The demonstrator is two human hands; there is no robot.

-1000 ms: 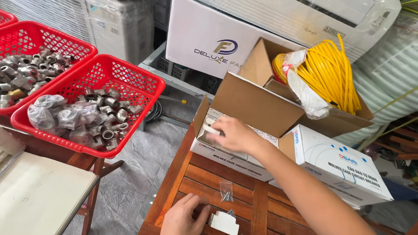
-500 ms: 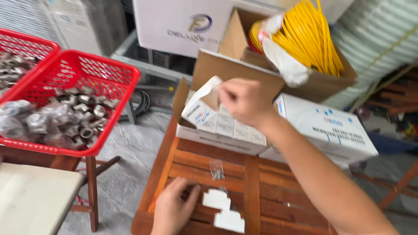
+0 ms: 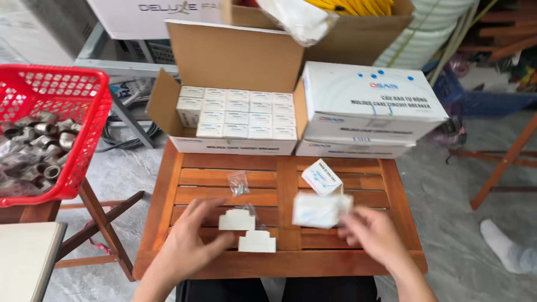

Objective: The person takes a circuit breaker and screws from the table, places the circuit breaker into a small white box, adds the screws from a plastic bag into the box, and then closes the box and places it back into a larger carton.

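Observation:
My left hand (image 3: pixel 187 243) curls around the left end of a white plastic device (image 3: pixel 237 220) that lies on the wooden slatted table (image 3: pixel 168 184). A second white device (image 3: pixel 257 242) lies just below it. My right hand (image 3: pixel 373 235) holds a small white box (image 3: pixel 321 210) by its right end, blurred and low over the table. Another small white box (image 3: pixel 323 177) stands just behind it. A tiny clear bag of screws (image 3: pixel 239 183) lies on the slats above my left hand.
An open carton (image 3: pixel 235 56) with several small white boxes stands at the table's far edge, beside a stack of closed white boxes (image 3: pixel 366 103). A red basket (image 3: pixel 78 112) of metal fittings is at left. A socked foot (image 3: pixel 509 249) rests on the floor at right.
My right hand came down from the open carton to the table with a small white box. A second small box now stands on the slats. My left hand stayed at the white devices.

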